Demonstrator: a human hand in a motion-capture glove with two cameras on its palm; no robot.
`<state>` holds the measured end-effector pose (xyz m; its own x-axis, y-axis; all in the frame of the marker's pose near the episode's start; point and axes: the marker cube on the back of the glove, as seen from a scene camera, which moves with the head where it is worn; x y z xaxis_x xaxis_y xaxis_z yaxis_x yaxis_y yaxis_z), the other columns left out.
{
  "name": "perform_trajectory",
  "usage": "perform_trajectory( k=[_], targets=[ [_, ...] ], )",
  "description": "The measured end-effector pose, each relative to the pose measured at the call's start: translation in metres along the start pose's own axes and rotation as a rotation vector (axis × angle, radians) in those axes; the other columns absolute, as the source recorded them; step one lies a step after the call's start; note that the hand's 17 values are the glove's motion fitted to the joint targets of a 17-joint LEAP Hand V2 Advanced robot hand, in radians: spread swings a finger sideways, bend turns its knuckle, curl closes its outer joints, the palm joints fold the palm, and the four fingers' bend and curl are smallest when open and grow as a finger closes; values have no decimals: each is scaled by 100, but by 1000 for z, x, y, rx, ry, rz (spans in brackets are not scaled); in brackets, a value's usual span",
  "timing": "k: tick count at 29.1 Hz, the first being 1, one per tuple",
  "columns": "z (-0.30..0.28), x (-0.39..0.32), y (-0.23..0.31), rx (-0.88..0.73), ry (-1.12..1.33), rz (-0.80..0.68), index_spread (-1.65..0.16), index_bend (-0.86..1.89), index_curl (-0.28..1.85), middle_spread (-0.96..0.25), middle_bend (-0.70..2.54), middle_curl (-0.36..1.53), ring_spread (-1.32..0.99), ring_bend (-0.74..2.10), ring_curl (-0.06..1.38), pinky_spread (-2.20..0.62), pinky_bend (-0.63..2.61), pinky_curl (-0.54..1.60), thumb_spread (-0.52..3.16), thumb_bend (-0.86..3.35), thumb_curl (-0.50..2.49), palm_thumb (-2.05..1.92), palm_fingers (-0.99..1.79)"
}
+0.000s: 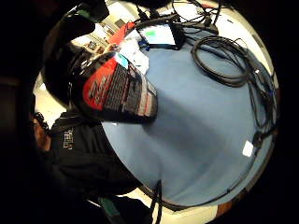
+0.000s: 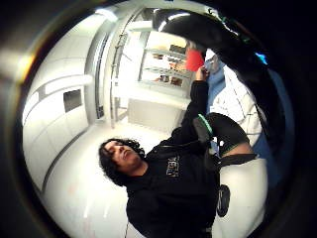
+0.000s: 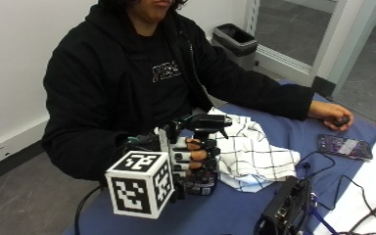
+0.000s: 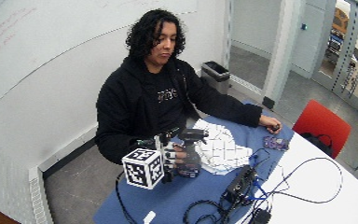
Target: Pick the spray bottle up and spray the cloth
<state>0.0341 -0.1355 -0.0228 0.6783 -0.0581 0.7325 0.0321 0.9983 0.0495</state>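
Spray bottle [image 3: 201,156]: grasped by the grip [image 3: 189,157], upright at the worktop [image 3: 240,210], just beside the cloth [image 3: 253,156]. Pickup appears under way; spraying the cloth remains, 1 step.

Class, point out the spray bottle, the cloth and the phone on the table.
spray bottle [image 3: 209,122], outside view, on its black trigger head.
cloth [image 3: 253,156], outside view, on its checked middle.
phone [image 3: 344,146], outside view, on its screen.
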Motion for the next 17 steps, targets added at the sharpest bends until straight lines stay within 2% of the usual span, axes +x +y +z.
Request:
perform_trajectory(
  k=[5, 11, 17],
  targets=[
    [5, 3, -22, -14, -140, -7, -27, 21, 22, -2, 38, 34, -4, 51, 29, 18, 32, 28, 110, 13, 33, 81, 70],
    [12, 2, -39, -52, -291, -25, -25, 23, 28, -5, 39, 37, -8, 51, 31, 12, 22, 27, 105, 12, 37, 89, 89],
    [18, 0, -50, 17, -324, 5, -24, 17, 32, -8, 40, 40, -13, 51, 34, 1, 25, 30, 94, 10, 42, 96, 113]
  ],
)
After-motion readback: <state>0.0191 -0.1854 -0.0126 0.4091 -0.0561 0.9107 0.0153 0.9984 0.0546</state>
